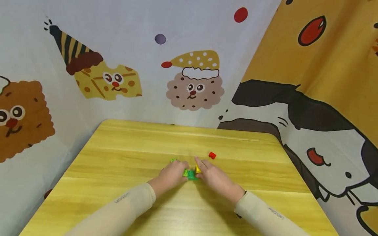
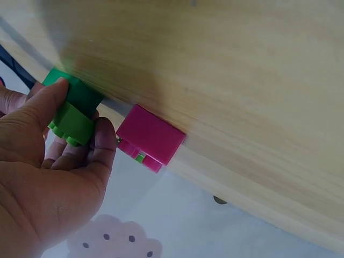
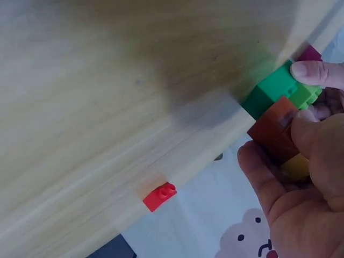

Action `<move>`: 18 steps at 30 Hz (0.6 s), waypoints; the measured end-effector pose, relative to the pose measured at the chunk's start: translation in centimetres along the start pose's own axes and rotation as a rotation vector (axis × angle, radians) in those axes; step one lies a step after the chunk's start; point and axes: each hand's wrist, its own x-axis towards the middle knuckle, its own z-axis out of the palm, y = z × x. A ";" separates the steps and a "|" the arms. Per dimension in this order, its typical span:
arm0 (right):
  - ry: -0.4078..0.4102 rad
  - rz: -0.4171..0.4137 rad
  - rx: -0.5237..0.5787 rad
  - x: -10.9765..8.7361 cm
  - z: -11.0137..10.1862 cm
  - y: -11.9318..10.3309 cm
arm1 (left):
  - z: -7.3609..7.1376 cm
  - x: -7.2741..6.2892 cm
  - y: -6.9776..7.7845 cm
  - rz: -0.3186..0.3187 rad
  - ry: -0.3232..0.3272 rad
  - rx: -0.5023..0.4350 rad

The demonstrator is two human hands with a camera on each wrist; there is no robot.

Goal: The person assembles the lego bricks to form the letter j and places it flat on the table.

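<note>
Near the middle of the table, my left hand (image 1: 171,174) pinches a lime green toy brick (image 2: 74,124) joined to a darker green brick (image 2: 80,95), thumb on one side and fingers on the other. My right hand (image 1: 217,178) grips an orange-brown brick (image 3: 275,128) with a yellow brick (image 3: 295,167) beside it. The orange-brown brick sits right against the green one in the right wrist view. Beyond the left fingers stands a magenta brick (image 2: 151,135) with a bit of lime green showing below it.
A small red brick (image 1: 212,155) lies on the wooden table (image 1: 133,141), farther back than the right hand. Behind the table's far edge hangs a white and yellow cloth (image 1: 127,39) printed with cartoon figures.
</note>
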 end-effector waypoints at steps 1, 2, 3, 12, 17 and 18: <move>0.015 -0.001 -0.003 0.0 0.0 0.1 | -0.2 0.0 0.1 -0.002 -0.002 0.006; 0.031 -0.005 0.002 -0.1 0.1 0.1 | -0.3 0.1 0.2 -0.004 -0.006 0.011; 0.045 -0.010 0.008 -0.1 0.1 0.2 | -0.4 0.1 0.3 0.001 -0.006 0.018; -0.024 0.037 0.173 0.6 -0.7 0.5 | -0.2 0.3 -0.3 0.055 -0.006 0.106; -0.107 0.178 0.377 0.6 -0.5 1.1 | -1.2 -0.6 -1.0 0.032 -0.007 0.037; -0.122 0.204 0.420 0.5 -0.3 1.3 | -1.5 -1.0 -1.4 0.018 -0.004 0.015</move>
